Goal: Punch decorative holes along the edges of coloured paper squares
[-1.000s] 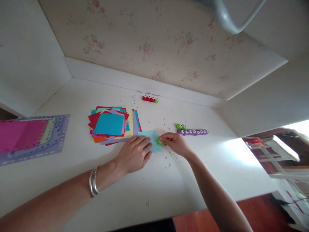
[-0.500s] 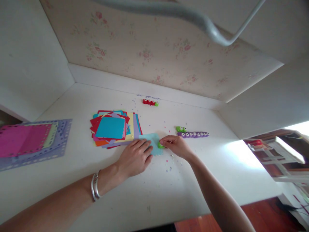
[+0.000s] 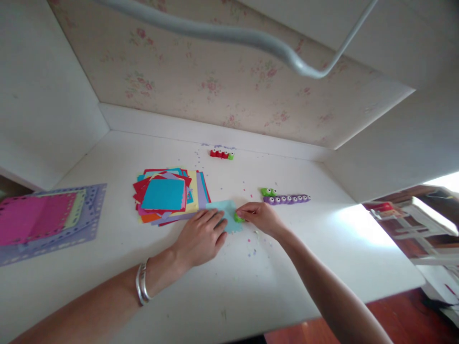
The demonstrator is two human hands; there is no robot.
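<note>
A light blue sheet of paper [image 3: 229, 210] lies on the white desk, its right and lower edges notched. My left hand [image 3: 206, 234] rests flat over its left part, fingers stretched out. At the sheet's right edge, my right hand [image 3: 258, 216] pinches a small green craft paper punch [image 3: 238, 218], partly hidden by the fingers. To the right stands a row of purple paper punches [image 3: 287, 199] with white round buttons, and behind its left end are green paper punches [image 3: 268, 191].
Left of the sheet sits a pile of coloured paper [image 3: 165, 193]. Farther left lie pink and purple punched sheets [image 3: 39, 215]. Red paper punches [image 3: 219, 154] with a green one stand near the back wall. Tiny paper bits [image 3: 253, 246] are scattered about. A grey bent tube [image 3: 251, 37] hangs overhead.
The camera view has shifted slightly. My left hand stays flat on the sheet, and my right hand keeps hold of the green paper punch at nearly the same spot.
</note>
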